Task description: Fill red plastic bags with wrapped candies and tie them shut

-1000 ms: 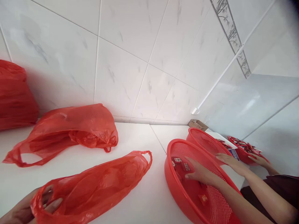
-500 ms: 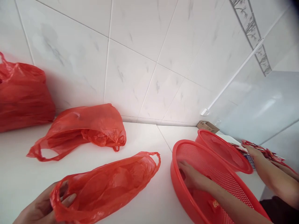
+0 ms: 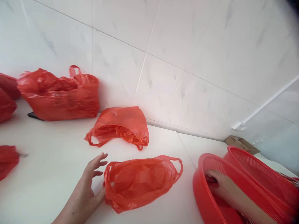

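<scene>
An open red plastic carrier bag [image 3: 140, 179] lies mouth up on the white table, its handle loop pointing right. At its left end is my left hand [image 3: 90, 180], fingers spread apart; the thumb tip touches the bag's edge without gripping it. My right hand [image 3: 216, 179] reaches down inside a red plastic mesh basket [image 3: 198, 186], near its left wall. Its fingers are curled round a small dark red item [image 3: 212, 181], mostly covered by the hand and too shaded to name.
A slumped red bag [image 3: 121, 124] and a full, upright red bag [image 3: 67, 104] stand by the tiled wall. More red bags [image 3: 7, 102] are at the left edge. A second red basket [image 3: 259, 174] and a cardboard box [image 3: 241, 144] are on the right.
The view has swung left, bringing more bags in and the other person's arms out of sight. My left hand has let go of the bag's handle and opened. My right hand stays in the basket.
</scene>
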The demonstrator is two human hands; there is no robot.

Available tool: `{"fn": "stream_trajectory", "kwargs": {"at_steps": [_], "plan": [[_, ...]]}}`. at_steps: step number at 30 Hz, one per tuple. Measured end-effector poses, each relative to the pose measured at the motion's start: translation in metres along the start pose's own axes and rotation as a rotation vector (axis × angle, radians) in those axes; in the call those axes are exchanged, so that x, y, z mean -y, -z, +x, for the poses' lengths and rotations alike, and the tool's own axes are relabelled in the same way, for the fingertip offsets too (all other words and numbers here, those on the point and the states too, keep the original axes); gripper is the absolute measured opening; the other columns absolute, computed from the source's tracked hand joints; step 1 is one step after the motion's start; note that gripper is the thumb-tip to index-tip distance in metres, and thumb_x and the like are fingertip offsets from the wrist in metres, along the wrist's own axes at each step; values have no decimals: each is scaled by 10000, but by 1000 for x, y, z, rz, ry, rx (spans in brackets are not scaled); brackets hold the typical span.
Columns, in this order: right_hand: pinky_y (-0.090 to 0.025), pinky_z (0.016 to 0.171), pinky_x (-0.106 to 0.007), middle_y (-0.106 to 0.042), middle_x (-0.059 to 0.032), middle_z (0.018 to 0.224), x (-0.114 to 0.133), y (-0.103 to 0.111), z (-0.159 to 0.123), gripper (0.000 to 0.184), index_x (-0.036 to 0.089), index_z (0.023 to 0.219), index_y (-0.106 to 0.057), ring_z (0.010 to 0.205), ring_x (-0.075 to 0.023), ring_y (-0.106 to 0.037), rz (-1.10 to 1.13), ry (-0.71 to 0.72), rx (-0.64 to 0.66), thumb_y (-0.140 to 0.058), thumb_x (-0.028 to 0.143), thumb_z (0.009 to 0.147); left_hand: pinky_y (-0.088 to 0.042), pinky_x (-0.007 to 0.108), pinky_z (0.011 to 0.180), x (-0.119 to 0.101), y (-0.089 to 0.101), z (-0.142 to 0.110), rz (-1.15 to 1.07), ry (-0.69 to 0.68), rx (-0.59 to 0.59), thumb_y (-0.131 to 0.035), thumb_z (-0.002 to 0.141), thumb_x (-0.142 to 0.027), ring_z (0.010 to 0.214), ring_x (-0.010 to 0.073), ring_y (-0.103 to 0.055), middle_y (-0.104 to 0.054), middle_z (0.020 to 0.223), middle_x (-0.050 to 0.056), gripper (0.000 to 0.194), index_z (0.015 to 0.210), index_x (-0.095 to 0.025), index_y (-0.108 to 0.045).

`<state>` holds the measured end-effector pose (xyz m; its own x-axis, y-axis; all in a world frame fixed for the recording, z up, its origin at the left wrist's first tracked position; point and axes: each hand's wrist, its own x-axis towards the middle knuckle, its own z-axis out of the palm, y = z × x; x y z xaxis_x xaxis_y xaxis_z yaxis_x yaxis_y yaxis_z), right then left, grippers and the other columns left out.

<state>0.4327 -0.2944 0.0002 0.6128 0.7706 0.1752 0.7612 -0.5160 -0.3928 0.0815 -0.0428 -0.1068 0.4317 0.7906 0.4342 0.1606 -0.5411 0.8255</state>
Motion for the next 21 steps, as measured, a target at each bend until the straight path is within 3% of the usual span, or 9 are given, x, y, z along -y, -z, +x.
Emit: {"fn": "stream_trajectory", "kwargs": {"at_steps": [4, 7, 9, 11, 14, 16, 18, 21], "plan": [[-538, 794, -360, -651, -105, 1056, 5, 31, 20, 191, 286, 949, -602, 946, -259, -648, -142, 82, -113, -561, 255, 765, -546, 368, 855, -3, 6, -3, 137, -217, 79, -465, 868, -135, 1238, 251, -444, -296, 1445, 85, 637, 1410, -373, -232], [-528, 829, -361, -576, -82, 1168, 46, 32, 21, 238, 309, 1038, -560, 1044, -243, -587, -290, 349, -177, -557, 278, 802, -522, 373, 897, -5, 8, -5, 203, -338, 143, -425, 864, -45, 1249, 239, -432, -248, 1459, 82, 663, 1401, -392, -248], [-534, 811, -343, -539, -64, 1211, 86, 19, 16, 289, 322, 1098, -538, 1071, -229, -560, -316, 584, -144, -527, 238, 822, -516, 381, 909, -4, 9, -6, 238, -373, 160, -423, 859, -20, 1243, 234, -430, -239, 1459, 81, 673, 1393, -397, -261], [-530, 771, -323, -535, -67, 1204, 127, -2, 10, 330, 301, 1109, -540, 1047, -222, -552, -320, 806, -21, -523, 157, 812, -521, 373, 901, -3, 10, -7, 262, -394, 171, -421, 856, -6, 1250, 236, -416, -238, 1459, 88, 680, 1395, -387, -262], [-495, 720, -321, -565, -68, 1145, 173, -45, 6, 283, 245, 1002, -567, 936, -201, -552, -350, 1010, 96, -482, 52, 815, -532, 344, 875, -4, 12, -7, 275, -440, 172, -418, 851, 7, 1252, 237, -417, -253, 1449, 112, 677, 1403, -353, -257], [-479, 692, -296, -589, -44, 1086, 187, -74, 9, 280, 244, 969, -578, 884, -174, -547, -370, 1082, 221, -458, 29, 835, -535, 343, 867, -5, 13, -6, 294, -481, 157, -423, 850, 4, 1239, 239, -438, -281, 1435, 123, 645, 1383, -337, -296], [-486, 788, -320, -591, -31, 1095, 191, -96, 13, 294, 274, 1053, -581, 977, -191, -540, -336, 1103, 361, -516, 84, 839, -531, 355, 870, -7, 14, -5, 328, -515, 139, -426, 848, -1, 1218, 240, -460, -333, 1406, 120, 565, 1312, -321, -399], [-386, 1021, -450, -500, -43, 1314, 182, -101, 21, 563, 328, 1282, -478, 1249, -279, -407, -274, 999, 468, -646, 171, 769, -518, 360, 893, -8, 15, -1, 350, -544, 173, -462, 849, -36, 1193, 239, -473, -436, 1329, 106, 368, 1122, -269, -543]]}}
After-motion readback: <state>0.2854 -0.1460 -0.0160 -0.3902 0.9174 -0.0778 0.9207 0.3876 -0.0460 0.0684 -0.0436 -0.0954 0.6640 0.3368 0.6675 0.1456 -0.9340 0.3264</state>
